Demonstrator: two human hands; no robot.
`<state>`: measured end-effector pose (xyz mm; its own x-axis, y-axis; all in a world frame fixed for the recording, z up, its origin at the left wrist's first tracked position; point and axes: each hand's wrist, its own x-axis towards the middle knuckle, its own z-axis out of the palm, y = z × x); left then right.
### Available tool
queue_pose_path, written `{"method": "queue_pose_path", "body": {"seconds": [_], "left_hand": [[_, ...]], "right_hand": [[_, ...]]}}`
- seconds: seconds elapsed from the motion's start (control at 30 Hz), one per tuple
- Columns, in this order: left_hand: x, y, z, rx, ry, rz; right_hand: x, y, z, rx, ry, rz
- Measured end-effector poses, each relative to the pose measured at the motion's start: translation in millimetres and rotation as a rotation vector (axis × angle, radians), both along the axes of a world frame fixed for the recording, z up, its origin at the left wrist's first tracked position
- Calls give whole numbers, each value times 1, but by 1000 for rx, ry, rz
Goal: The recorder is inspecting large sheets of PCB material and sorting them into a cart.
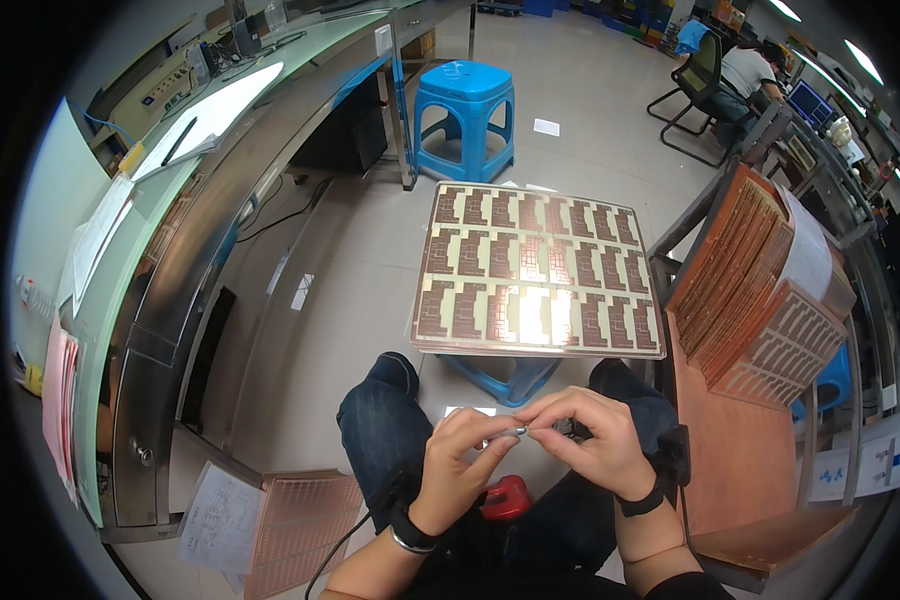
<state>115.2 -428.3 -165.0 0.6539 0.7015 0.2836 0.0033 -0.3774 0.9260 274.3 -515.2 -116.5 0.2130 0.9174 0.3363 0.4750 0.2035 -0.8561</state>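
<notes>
Above my lap, both hands meet over a small, slim metallic piece (511,433) whose exact kind I cannot make out. My left hand (460,450) pinches it between thumb and fingers. From the other side, my right hand (595,432) has its thumb and fingertips closed at the tip of that piece. A red, rounded object (507,498) lies between my thighs, partly hidden by my left hand. Beyond my hands, a stack of circuit board panels (478,300) with brown and pale patterns rests on a blue stool (515,378).
At right, copper-coloured panels (735,260) stand on a wooden board (730,450). A glass-topped bench (190,170) with papers runs along the left. Another blue stool (465,85) stands farther back. A panel (300,530) leans low left. A person (750,75) sits far right.
</notes>
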Motion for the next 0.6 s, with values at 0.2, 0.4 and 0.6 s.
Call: {"method": "queue_pose_path", "body": {"seconds": [0.2,0.4,0.6], "left_hand": [[-2,-1,1,21,59,9],[-1,1,-6,-317,-27,-216],[-2,-4,-14,-407,-21,-286]], "right_hand": [[3,0,0,-55,0,51],[5,3,-8,-124,221,129],[9,2,-38,-98,183,223]]}}
